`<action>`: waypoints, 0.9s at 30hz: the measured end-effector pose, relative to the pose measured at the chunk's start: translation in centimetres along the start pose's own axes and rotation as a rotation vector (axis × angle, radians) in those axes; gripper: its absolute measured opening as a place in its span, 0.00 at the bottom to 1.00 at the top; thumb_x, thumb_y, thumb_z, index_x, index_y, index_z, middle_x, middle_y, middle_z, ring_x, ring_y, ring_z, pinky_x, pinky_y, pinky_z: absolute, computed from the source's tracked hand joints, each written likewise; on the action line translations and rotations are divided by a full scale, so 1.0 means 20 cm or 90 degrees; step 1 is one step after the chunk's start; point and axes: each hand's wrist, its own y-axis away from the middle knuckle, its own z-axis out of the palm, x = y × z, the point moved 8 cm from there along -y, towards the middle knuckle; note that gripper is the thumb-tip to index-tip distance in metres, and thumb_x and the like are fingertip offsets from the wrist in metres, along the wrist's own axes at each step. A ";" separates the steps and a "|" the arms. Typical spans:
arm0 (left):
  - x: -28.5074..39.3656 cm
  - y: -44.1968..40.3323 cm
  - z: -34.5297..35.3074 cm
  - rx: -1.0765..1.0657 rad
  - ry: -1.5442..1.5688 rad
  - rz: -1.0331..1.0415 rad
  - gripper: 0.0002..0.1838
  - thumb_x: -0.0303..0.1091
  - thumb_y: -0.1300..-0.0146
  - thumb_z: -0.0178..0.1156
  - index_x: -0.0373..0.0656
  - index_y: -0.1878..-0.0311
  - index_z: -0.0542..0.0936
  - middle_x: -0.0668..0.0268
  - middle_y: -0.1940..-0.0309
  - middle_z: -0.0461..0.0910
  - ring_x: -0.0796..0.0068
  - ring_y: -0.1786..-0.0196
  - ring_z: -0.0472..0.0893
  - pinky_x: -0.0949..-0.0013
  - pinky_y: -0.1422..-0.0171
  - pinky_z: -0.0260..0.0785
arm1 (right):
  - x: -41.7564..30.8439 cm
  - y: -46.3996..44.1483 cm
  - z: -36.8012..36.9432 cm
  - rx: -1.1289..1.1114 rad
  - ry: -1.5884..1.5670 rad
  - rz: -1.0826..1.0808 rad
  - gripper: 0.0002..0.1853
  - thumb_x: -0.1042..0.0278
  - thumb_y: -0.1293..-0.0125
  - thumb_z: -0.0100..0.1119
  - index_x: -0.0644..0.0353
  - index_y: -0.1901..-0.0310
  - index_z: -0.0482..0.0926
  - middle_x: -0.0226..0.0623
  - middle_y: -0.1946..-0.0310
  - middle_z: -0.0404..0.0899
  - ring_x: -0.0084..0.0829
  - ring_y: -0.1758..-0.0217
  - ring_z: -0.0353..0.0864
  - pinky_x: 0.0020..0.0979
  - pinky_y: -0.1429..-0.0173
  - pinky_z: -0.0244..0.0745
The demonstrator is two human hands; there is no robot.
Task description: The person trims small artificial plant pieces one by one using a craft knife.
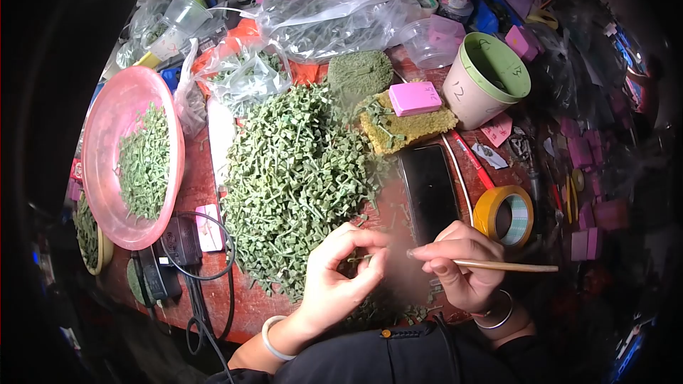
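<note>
Jacket (334, 359) at bottom edge in head view; just past it, right hand (466, 267) is clamped on the stick (512, 267), long axis roughly crosswise, tail out to the right, away from left hand (334, 274). Left thumb and finger curl close together, can't tell if on anything; green pile (292, 178) lies ahead-left, left hand nearer.

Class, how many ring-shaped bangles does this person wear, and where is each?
2: a pale, thick bangle at the wrist of the left hand, and a thin, silver-coloured bangle at that of the right hand. Others could be hidden under dark clothing.
</note>
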 end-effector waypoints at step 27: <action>-0.07 -0.03 -0.05 0.012 0.663 -0.163 0.18 0.43 0.27 0.47 0.38 0.68 0.70 0.60 0.67 0.71 0.75 0.71 0.70 0.81 0.78 0.54 | 0.15 0.07 0.29 -0.275 0.347 0.040 0.09 0.75 0.46 0.62 0.62 0.62 0.76 0.35 0.70 0.73 0.36 0.63 0.77 0.33 0.59 0.74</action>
